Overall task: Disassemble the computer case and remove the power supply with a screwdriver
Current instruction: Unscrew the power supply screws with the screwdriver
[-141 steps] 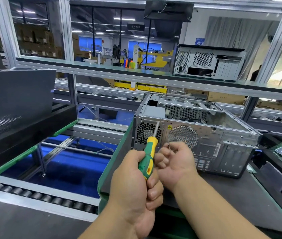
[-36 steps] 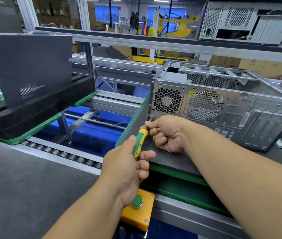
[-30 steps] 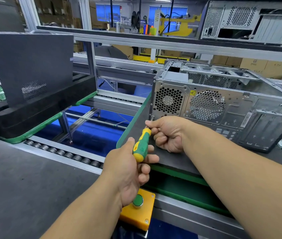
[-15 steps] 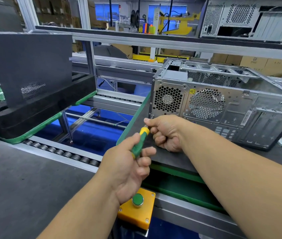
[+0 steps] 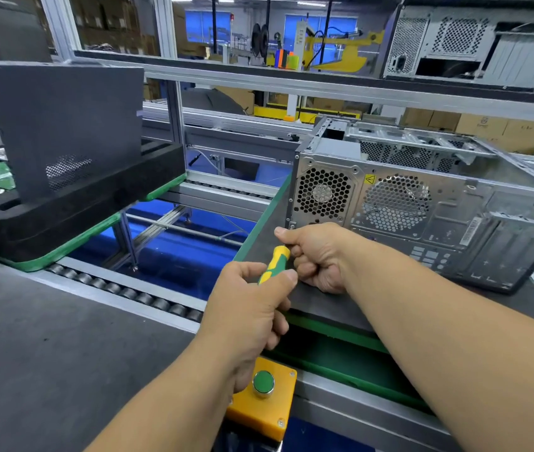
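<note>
Sitting on the dark surface (image 5: 324,308) is the big open computer case (image 5: 422,207), its back with the round fan holes facing us. The left hand (image 5: 246,308) grips the green and yellow screwdriver (image 5: 274,263) by its handle. The right hand (image 5: 316,256) is curled around the screwdriver's front end, at the case's bottom corner.

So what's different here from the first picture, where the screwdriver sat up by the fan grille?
The screwdriver and both hands have dropped from the upper fan grille to the lower left corner of the computer case. The left hand still grips the handle; the right hand still steadies the tip end. The case itself has not moved on the pallet.
</note>
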{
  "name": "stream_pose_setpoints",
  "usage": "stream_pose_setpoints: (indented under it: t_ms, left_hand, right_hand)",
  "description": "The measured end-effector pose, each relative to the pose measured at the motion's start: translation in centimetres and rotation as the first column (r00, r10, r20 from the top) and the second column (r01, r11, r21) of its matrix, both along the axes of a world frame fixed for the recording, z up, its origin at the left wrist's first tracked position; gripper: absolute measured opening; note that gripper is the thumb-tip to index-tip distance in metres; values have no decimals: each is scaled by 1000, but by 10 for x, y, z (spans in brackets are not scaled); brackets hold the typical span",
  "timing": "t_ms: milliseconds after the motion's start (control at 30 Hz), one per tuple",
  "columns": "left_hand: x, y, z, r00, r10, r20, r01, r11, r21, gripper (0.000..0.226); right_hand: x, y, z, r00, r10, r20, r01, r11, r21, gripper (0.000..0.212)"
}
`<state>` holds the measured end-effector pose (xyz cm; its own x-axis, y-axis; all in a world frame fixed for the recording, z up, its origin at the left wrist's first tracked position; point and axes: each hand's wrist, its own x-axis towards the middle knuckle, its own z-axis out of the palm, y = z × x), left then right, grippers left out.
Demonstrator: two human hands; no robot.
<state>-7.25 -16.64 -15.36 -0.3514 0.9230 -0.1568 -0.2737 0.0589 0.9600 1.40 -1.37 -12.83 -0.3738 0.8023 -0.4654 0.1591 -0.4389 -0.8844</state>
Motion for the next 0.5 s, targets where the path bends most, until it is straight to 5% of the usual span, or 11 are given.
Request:
stream_pose_setpoints:
  t_ms: [100, 267, 500]
  left_hand:
    - [0, 2, 4, 994, 8, 111, -8, 1000, -2, 25]
    - [-5, 1, 12, 878, -19, 478, 49, 997, -51, 34]
    - [-7, 1, 8, 907, -74, 415, 122, 988, -91, 55]
  right_hand:
    - [2, 1, 3, 999, 46, -27, -47, 998, -37, 31]
    - [15, 2, 6, 981, 131, -144, -149, 981, -128, 22]
    - [15, 6, 5, 978, 133, -163, -161, 972, -169, 22]
